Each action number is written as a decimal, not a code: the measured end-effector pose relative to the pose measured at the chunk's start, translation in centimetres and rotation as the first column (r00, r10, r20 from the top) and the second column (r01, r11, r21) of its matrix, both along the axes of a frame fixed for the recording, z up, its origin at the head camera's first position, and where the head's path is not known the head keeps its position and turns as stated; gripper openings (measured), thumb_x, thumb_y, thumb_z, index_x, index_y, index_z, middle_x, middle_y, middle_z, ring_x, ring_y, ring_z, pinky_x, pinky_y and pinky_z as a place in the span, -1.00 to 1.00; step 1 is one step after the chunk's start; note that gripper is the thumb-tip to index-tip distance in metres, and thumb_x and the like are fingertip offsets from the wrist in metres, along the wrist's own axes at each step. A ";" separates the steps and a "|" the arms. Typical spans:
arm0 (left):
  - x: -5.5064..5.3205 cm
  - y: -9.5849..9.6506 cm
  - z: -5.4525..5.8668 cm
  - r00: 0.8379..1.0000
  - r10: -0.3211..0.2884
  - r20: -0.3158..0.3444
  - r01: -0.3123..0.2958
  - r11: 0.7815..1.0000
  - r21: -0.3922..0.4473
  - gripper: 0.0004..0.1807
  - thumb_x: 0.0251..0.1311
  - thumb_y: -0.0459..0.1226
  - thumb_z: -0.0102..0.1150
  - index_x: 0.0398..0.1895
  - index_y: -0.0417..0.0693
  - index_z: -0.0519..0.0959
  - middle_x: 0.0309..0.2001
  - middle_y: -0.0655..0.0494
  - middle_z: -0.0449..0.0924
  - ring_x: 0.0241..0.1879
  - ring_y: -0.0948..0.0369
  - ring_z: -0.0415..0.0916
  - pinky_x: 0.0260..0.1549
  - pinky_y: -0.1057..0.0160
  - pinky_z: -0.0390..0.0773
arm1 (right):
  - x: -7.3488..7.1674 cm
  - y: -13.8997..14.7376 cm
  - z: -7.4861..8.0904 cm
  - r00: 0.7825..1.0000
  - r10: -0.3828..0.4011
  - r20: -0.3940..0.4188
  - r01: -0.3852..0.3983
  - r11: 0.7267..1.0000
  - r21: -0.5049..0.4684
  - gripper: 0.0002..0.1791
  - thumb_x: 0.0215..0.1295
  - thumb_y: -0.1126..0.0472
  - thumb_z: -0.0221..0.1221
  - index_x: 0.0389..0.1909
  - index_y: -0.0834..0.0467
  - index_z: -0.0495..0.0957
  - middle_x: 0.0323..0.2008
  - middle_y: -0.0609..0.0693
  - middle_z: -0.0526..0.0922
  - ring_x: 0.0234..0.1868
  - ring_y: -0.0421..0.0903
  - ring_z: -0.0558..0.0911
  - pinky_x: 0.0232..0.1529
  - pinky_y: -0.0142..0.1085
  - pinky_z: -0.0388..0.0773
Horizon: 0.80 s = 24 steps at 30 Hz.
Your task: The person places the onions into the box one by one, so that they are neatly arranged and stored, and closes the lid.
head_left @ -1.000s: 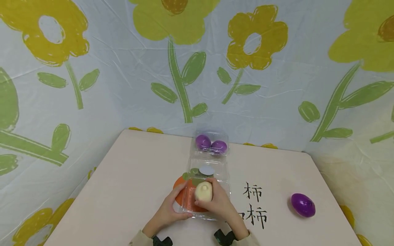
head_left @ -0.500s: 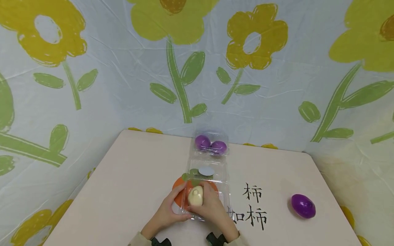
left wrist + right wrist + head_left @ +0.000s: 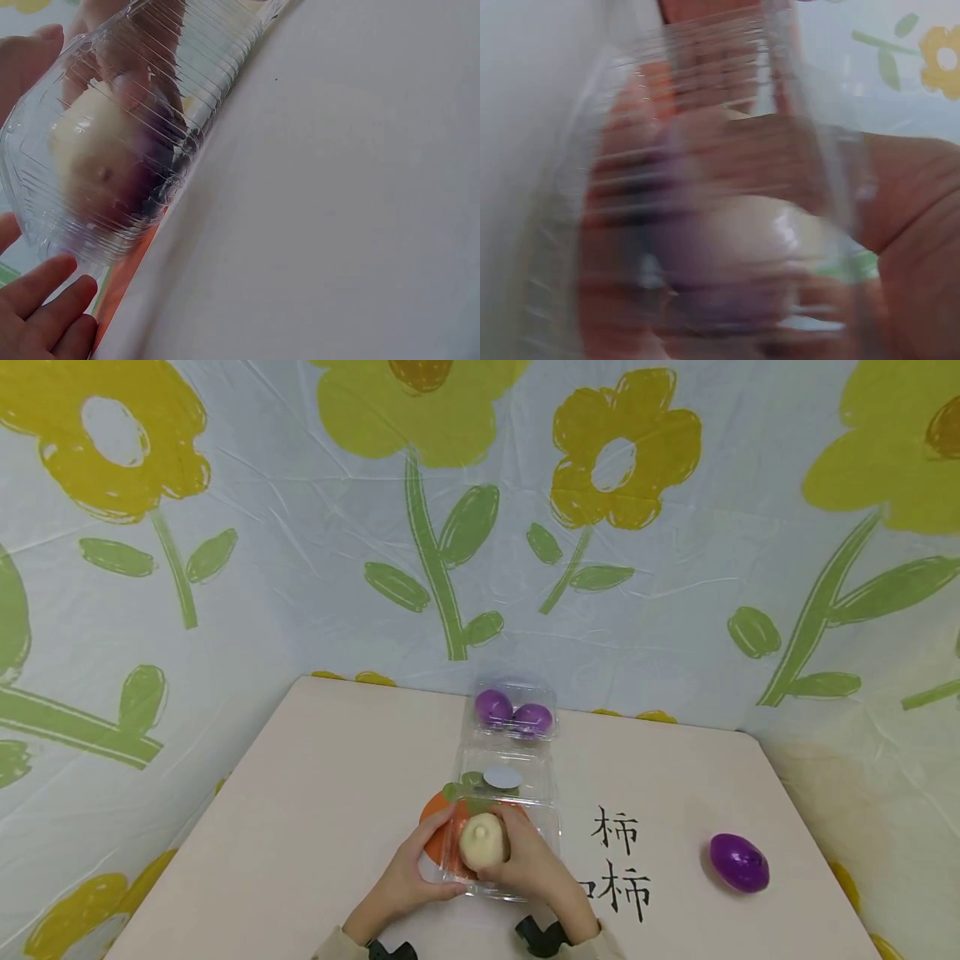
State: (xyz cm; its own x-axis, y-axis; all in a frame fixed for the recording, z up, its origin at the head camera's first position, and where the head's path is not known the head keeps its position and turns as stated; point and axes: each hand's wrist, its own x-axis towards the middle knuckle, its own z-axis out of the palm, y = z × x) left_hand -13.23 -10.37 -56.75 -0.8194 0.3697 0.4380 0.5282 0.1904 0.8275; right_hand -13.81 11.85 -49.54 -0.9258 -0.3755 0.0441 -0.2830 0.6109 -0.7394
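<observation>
A clear plastic clamshell box (image 3: 551,827) lies unfolded on the table, its near tray between both hands. My left hand (image 3: 408,872) holds the tray's left side, thumb at the front corner and fingers farther back; the left wrist view shows its fingers (image 3: 52,300) beside the ribbed wall. My right hand (image 3: 528,864) grips a smooth, roundish piece of cream-and-purple produce (image 3: 482,842) over the tray, its nub facing up. Through the plastic, the left wrist view shows the produce (image 3: 94,142). Motion blurs the right wrist view, where the produce (image 3: 742,240) shows behind the wall.
Two purple oval pieces (image 3: 513,714) sit in clear plastic at the table's back. A single purple oval piece (image 3: 739,863) lies at the right. An orange print (image 3: 432,827) and black characters (image 3: 622,860) mark the pale tabletop. Flowered cloth (image 3: 337,527) surrounds it.
My right hand has moved slightly left with the cream-and-purple produce, then turned it a little so the nub faces up. My left hand stays on the box's side.
</observation>
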 end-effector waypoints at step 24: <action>0.1 -0.1 -0.1 0.998 0.021 0.058 -0.018 0.999 -0.048 0.06 -0.07 -0.07 0.58 0.50 -0.14 0.21 0.43 -0.10 0.28 0.40 0.08 0.25 0.33 0.08 0.31 | 0.6 1.7 2.4 0.999 -0.027 0.033 0.030 0.997 -0.076 -0.14 0.11 0.02 0.45 0.30 0.33 0.27 0.11 0.24 0.50 0.14 0.22 0.51 0.13 0.18 0.49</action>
State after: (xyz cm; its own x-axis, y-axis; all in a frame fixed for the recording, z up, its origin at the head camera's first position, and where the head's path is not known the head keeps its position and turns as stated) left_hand -13.16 -10.48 -56.87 -0.8506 0.3722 0.3715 0.4747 0.2398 0.8468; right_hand -13.17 13.53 -47.11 -0.9374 -0.3458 0.0417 -0.2417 0.5595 -0.7928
